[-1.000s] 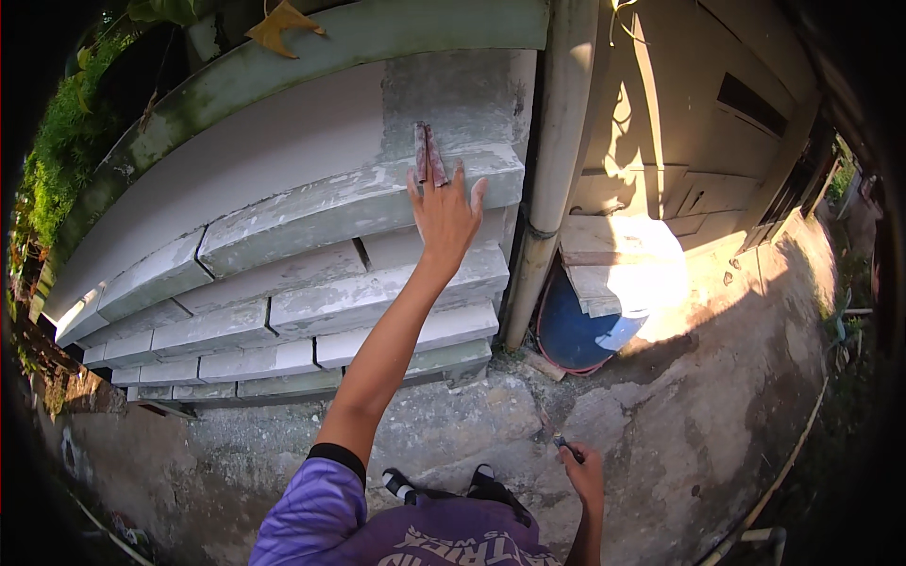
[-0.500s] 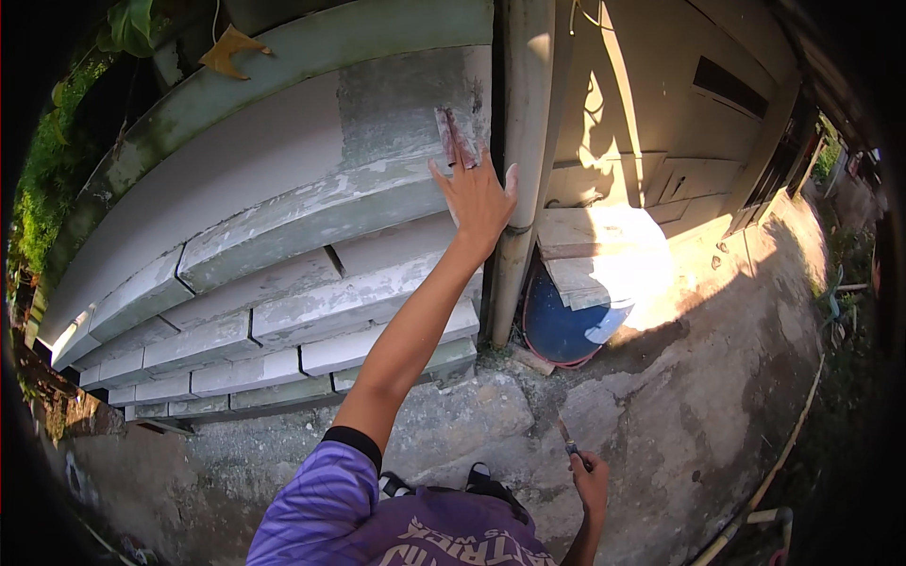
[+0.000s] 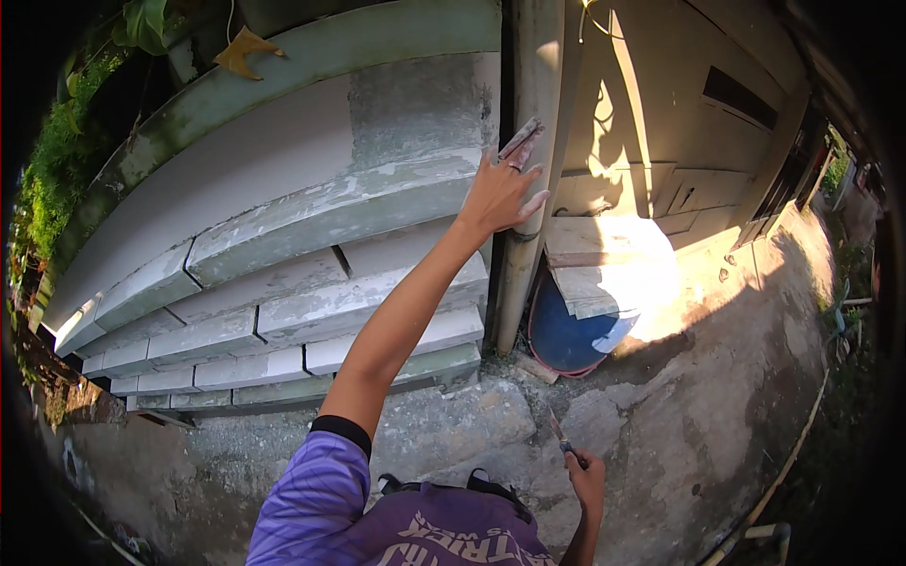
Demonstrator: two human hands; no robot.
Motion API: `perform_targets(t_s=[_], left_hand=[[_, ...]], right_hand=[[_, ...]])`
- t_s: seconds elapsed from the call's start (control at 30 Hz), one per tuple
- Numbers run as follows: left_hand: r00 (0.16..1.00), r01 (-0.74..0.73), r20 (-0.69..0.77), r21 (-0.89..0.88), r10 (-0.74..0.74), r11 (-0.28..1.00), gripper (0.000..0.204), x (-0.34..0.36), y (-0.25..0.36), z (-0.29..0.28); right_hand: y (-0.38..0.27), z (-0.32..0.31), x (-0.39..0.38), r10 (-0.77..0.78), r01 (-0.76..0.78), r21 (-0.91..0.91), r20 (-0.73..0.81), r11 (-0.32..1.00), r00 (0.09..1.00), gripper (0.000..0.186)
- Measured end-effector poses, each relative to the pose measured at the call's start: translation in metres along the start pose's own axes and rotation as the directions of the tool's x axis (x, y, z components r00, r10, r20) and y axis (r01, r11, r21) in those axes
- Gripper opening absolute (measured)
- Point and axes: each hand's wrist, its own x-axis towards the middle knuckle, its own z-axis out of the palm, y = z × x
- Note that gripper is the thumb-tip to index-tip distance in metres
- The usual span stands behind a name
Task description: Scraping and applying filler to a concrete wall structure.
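Note:
My left arm stretches forward to the right end of a stepped concrete wall (image 3: 311, 222) with white and patchy grey ledges. My left hand (image 3: 500, 196), its fingertips dusted white, is closed on a flat reddish piece (image 3: 522, 141), smeared with white, that looks like folded sandpaper. It is in front of the pale upright pipe (image 3: 535, 85); whether it touches the pipe I cannot tell. A grey, rough patch (image 3: 411, 108) of the wall lies just left of that hand. Low at my right side, my right hand (image 3: 588, 479) grips a narrow-bladed scraper (image 3: 559, 432) pointing up and forward.
A blue tub (image 3: 562, 330) stands beside the pipe's foot, partly covered by boards (image 3: 595, 259) in bright sun. Behind it rises a beige wall (image 3: 651, 104). Plants (image 3: 57, 179) hang at the far left. Thin pipes (image 3: 769, 500) run along the concrete floor (image 3: 679, 424) at right.
My left hand has moved right, from the wall's grey patch to the pipe, with the reddish piece still in it. My right hand with the scraper has barely moved.

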Motion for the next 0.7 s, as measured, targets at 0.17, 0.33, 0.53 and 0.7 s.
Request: perform_targets(t_s=[0.17, 0.33, 0.53, 0.7], left_hand=[[0.997, -0.060, 0.054, 0.069, 0.056, 0.996, 0.061, 0.008, -0.024, -0.022], [0.933, -0.119, 0.352, 0.094, 0.079, 0.988, 0.077, 0.000, -0.045, -0.025], [0.887, -0.010, 0.459, 0.120, -0.047, 0.993, 0.086, 0.011, -0.022, -0.018], [0.850, -0.015, 0.519, 0.204, -0.095, 0.979, 0.088, 0.024, -0.006, -0.005]], right_hand=[[0.006, -0.011, -0.003, 0.056, -0.056, -0.018, -0.022, 0.998, 0.998, 0.021], [0.015, -0.016, -0.001, 0.093, -0.093, 0.006, -0.026, 0.996, 0.995, 0.022], [0.012, -0.013, -0.001, 0.040, -0.042, -0.023, -0.081, 0.999, 0.996, 0.024], [0.007, -0.005, -0.008, 0.098, -0.102, -0.079, -0.051, 0.992, 0.994, 0.022]])
